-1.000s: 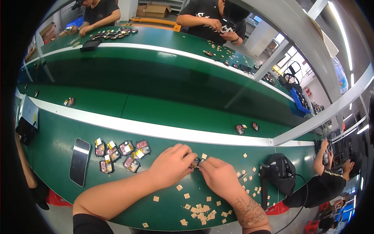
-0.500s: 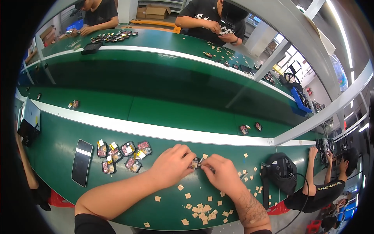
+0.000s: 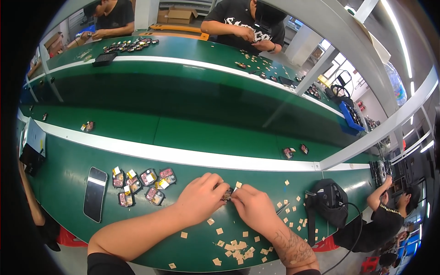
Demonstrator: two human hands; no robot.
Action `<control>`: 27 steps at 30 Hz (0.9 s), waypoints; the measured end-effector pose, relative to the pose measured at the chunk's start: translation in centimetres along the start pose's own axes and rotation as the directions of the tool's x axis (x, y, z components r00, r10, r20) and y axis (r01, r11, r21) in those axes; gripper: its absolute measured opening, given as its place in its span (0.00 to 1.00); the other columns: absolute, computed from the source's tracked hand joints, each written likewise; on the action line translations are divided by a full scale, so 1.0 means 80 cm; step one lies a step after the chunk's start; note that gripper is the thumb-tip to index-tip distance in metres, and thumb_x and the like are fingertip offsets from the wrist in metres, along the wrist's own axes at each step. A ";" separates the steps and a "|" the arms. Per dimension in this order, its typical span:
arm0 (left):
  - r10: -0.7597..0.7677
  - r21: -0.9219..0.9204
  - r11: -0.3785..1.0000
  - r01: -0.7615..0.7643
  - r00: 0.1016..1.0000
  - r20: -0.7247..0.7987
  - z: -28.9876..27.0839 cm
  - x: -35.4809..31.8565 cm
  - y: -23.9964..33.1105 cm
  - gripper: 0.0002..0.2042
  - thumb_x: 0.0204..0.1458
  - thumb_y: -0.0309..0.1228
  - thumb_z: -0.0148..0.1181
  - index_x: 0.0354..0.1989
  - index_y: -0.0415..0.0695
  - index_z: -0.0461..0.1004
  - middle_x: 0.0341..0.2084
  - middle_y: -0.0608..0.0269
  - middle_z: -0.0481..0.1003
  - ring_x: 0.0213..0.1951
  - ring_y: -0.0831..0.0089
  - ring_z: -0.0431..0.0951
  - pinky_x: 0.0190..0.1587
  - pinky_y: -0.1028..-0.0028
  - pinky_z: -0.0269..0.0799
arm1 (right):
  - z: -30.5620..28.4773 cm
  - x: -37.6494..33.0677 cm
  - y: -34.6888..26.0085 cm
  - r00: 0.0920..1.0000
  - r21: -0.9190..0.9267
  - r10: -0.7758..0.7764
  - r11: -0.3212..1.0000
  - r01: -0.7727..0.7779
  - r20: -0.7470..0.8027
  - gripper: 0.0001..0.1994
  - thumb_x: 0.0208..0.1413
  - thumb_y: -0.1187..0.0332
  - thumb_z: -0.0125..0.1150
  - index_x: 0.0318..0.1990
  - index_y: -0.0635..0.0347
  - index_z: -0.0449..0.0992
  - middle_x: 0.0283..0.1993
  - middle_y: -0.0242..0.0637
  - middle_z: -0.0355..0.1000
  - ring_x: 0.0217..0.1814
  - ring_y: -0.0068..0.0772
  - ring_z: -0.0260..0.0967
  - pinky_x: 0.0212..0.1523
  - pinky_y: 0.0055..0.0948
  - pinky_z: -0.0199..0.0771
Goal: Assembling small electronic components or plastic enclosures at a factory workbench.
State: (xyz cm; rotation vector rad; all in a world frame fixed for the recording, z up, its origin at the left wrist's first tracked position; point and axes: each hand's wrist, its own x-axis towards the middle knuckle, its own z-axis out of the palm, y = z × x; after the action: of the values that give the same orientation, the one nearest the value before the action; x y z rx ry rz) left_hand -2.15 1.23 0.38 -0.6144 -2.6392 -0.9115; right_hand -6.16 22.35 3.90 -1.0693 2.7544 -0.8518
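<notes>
My left hand (image 3: 201,196) grips a small dark electronic module (image 3: 227,195) between thumb and fingers, just above the green bench. My right hand (image 3: 253,206) is closed in a pinch against the module's right side; what its fingertips hold, if anything, is hidden. Beyond the right fingers lies a pale square piece (image 3: 239,184). A thin metal tool (image 3: 282,208) rests on the bench beside my right hand. Several similar modules with pink boards and yellow-white tabs (image 3: 133,184) lie in a group left of my hands. Small beige squares (image 3: 238,247) are scattered and heaped nearer me.
A phone (image 3: 95,195) lies at the left, near a box (image 3: 33,142). At the right sits a black bag (image 3: 327,201) with a cable. A white rail (image 3: 183,153) borders the sunken green strip (image 3: 206,123), where a few modules lie. Other people work across and to the right.
The thin metallic piece seen between my right fingers no longer shows. My right fingertips have come in closer against the module. The whole view has shifted slightly.
</notes>
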 end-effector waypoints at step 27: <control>0.064 -0.117 0.991 -0.061 0.998 0.019 -0.010 0.004 -0.013 0.20 0.47 0.30 0.78 0.48 0.43 0.78 0.46 0.61 0.77 0.50 0.59 0.77 0.52 0.61 0.79 | 0.000 0.014 0.028 0.996 0.200 0.039 0.980 -0.022 -0.081 0.12 0.59 0.75 0.72 0.49 0.62 0.81 0.41 0.40 0.77 0.34 0.35 0.74 0.36 0.30 0.76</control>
State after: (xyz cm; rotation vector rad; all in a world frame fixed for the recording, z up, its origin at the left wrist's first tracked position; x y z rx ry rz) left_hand -2.78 0.09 0.57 -0.7351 -2.5849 -1.0509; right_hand -8.37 23.01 2.90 -0.9744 2.6717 -1.1650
